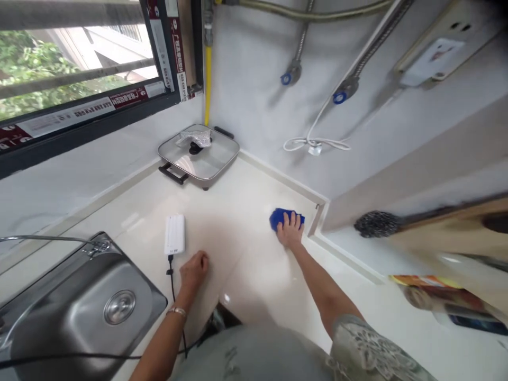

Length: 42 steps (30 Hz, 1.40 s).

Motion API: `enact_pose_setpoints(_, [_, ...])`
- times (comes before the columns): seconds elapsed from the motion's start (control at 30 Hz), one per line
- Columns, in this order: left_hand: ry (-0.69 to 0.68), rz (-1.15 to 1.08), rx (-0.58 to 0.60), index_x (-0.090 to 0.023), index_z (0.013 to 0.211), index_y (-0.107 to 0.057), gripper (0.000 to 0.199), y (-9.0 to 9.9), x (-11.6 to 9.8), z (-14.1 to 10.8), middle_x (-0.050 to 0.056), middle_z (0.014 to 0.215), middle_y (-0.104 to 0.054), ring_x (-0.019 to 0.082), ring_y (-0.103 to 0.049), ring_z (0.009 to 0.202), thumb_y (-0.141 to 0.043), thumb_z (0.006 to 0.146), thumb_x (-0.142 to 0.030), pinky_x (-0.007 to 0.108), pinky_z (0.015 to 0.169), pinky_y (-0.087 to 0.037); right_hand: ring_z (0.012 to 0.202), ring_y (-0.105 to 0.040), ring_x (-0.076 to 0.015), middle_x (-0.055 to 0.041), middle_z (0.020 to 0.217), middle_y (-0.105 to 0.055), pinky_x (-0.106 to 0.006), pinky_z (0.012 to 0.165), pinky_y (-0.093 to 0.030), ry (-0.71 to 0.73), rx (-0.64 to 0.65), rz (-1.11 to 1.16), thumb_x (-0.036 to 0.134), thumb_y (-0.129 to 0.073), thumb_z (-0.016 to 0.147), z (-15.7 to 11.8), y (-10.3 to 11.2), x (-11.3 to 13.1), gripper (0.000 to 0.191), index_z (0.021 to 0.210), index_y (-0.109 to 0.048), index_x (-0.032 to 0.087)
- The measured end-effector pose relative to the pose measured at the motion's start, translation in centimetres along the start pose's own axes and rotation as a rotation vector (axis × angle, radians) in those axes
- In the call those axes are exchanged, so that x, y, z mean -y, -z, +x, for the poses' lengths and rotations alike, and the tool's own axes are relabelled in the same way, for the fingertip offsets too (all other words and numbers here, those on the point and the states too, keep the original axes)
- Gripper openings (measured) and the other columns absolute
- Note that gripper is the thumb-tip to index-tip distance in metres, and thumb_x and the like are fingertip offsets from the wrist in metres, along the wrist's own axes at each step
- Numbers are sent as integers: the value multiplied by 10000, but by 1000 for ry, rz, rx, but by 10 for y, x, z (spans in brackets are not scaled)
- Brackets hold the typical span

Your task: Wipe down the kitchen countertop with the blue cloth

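My right hand presses a crumpled blue cloth onto the white countertop, close to the raised edge by the wall. Its fingers are spread over the cloth and grip it. My left hand rests on the counter, curled into a loose fist, with nothing visible in it. Just beyond that hand lies a white power bank with a black cable plugged into its near end. A bracelet circles my left wrist.
A steel sink is set in at the left. An electric pan with a glass lid stands in the back corner. White cord hangs on the wall. At right are a dark scrubber and a colourful packet.
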<state>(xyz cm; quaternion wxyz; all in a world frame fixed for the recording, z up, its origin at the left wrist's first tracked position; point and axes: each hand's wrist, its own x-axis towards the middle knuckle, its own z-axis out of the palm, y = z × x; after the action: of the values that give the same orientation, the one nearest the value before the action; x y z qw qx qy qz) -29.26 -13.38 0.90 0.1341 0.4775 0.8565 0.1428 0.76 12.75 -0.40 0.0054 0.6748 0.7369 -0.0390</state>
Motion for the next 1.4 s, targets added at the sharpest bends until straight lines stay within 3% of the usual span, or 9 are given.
enact_pose_setpoints(0.2, [-25,23,-29,-209,1009,-702,279,4,-4,-2,64,936,-749,172,-618,749,-434,986,-285,288,603,-214,1569,-60,-323,-118,1705,-146,-569,1233,-138,215,-80,-59,412,-300,1003,-115,-25,-21,633,1591,-316,181])
enact_pose_setpoints(0.37, [-60,-8,-32,-209,1030,-692,278,-1,-2,-2,63,945,-744,176,-614,757,-426,988,-278,293,604,-205,1566,-100,-340,-127,1705,-144,-601,1210,-212,393,-162,-32,355,-384,978,-228,-45,-84,616,1573,-338,202])
enact_pose_setpoints(0.5, [-63,-40,-51,-218,1035,-690,280,-6,1,-1,59,950,-740,178,-601,740,-421,985,-277,296,607,-213,1561,-122,-352,-106,1716,-89,-617,1190,-265,314,-185,-55,324,-403,959,-308,-52,-150,688,1616,-220,230])
enact_pose_setpoints(0.6, [-99,-65,-81,-220,1050,-685,267,-9,2,0,57,991,-742,180,-605,764,-433,975,-266,294,616,-229,1563,-112,-341,-105,1712,-111,-600,1192,-275,190,-192,-85,324,-362,972,-333,-50,-178,676,1618,-203,210])
enact_pose_setpoints(0.77, [-106,-63,-82,-223,1036,-680,259,-10,0,2,53,992,-743,182,-607,768,-432,970,-262,298,614,-231,1565,-60,-366,-198,1674,-204,-604,1219,-184,-31,-128,-119,341,-279,998,-303,-41,-142,613,1547,-363,82])
enact_pose_setpoints(1.03, [-87,-26,-46,-228,1029,-684,257,-6,-4,1,42,970,-746,177,-613,771,-437,972,-268,302,613,-240,1562,-36,-375,-183,1689,-174,-619,1226,-51,149,-13,-68,419,-339,994,-197,-18,41,657,1576,-343,113])
enact_pose_setpoints(1.13, [-82,-11,-45,-226,1030,-692,267,-3,-5,0,44,968,-748,175,-618,781,-435,977,-279,298,619,-252,1555,-48,-396,-199,1689,-155,-666,1204,-57,162,-15,-12,412,-335,1004,-162,-10,86,661,1587,-316,101])
enact_pose_setpoints(1.27, [-42,8,-53,-228,1063,-696,280,-1,-8,-3,52,991,-751,179,-625,797,-438,971,-281,288,627,-267,1553,-57,-395,-182,1697,-135,-662,1203,-81,268,57,23,445,-333,1018,-130,-1,97,672,1602,-286,116])
enact_pose_setpoints(1.4, [16,32,-69,-224,1088,-698,296,3,-13,-7,73,1008,-751,189,-631,802,-435,960,-273,290,632,-279,1557,-78,-358,-132,1707,-128,-597,1222,-118,291,63,40,488,-311,1033,-119,4,62,658,1611,-278,176])
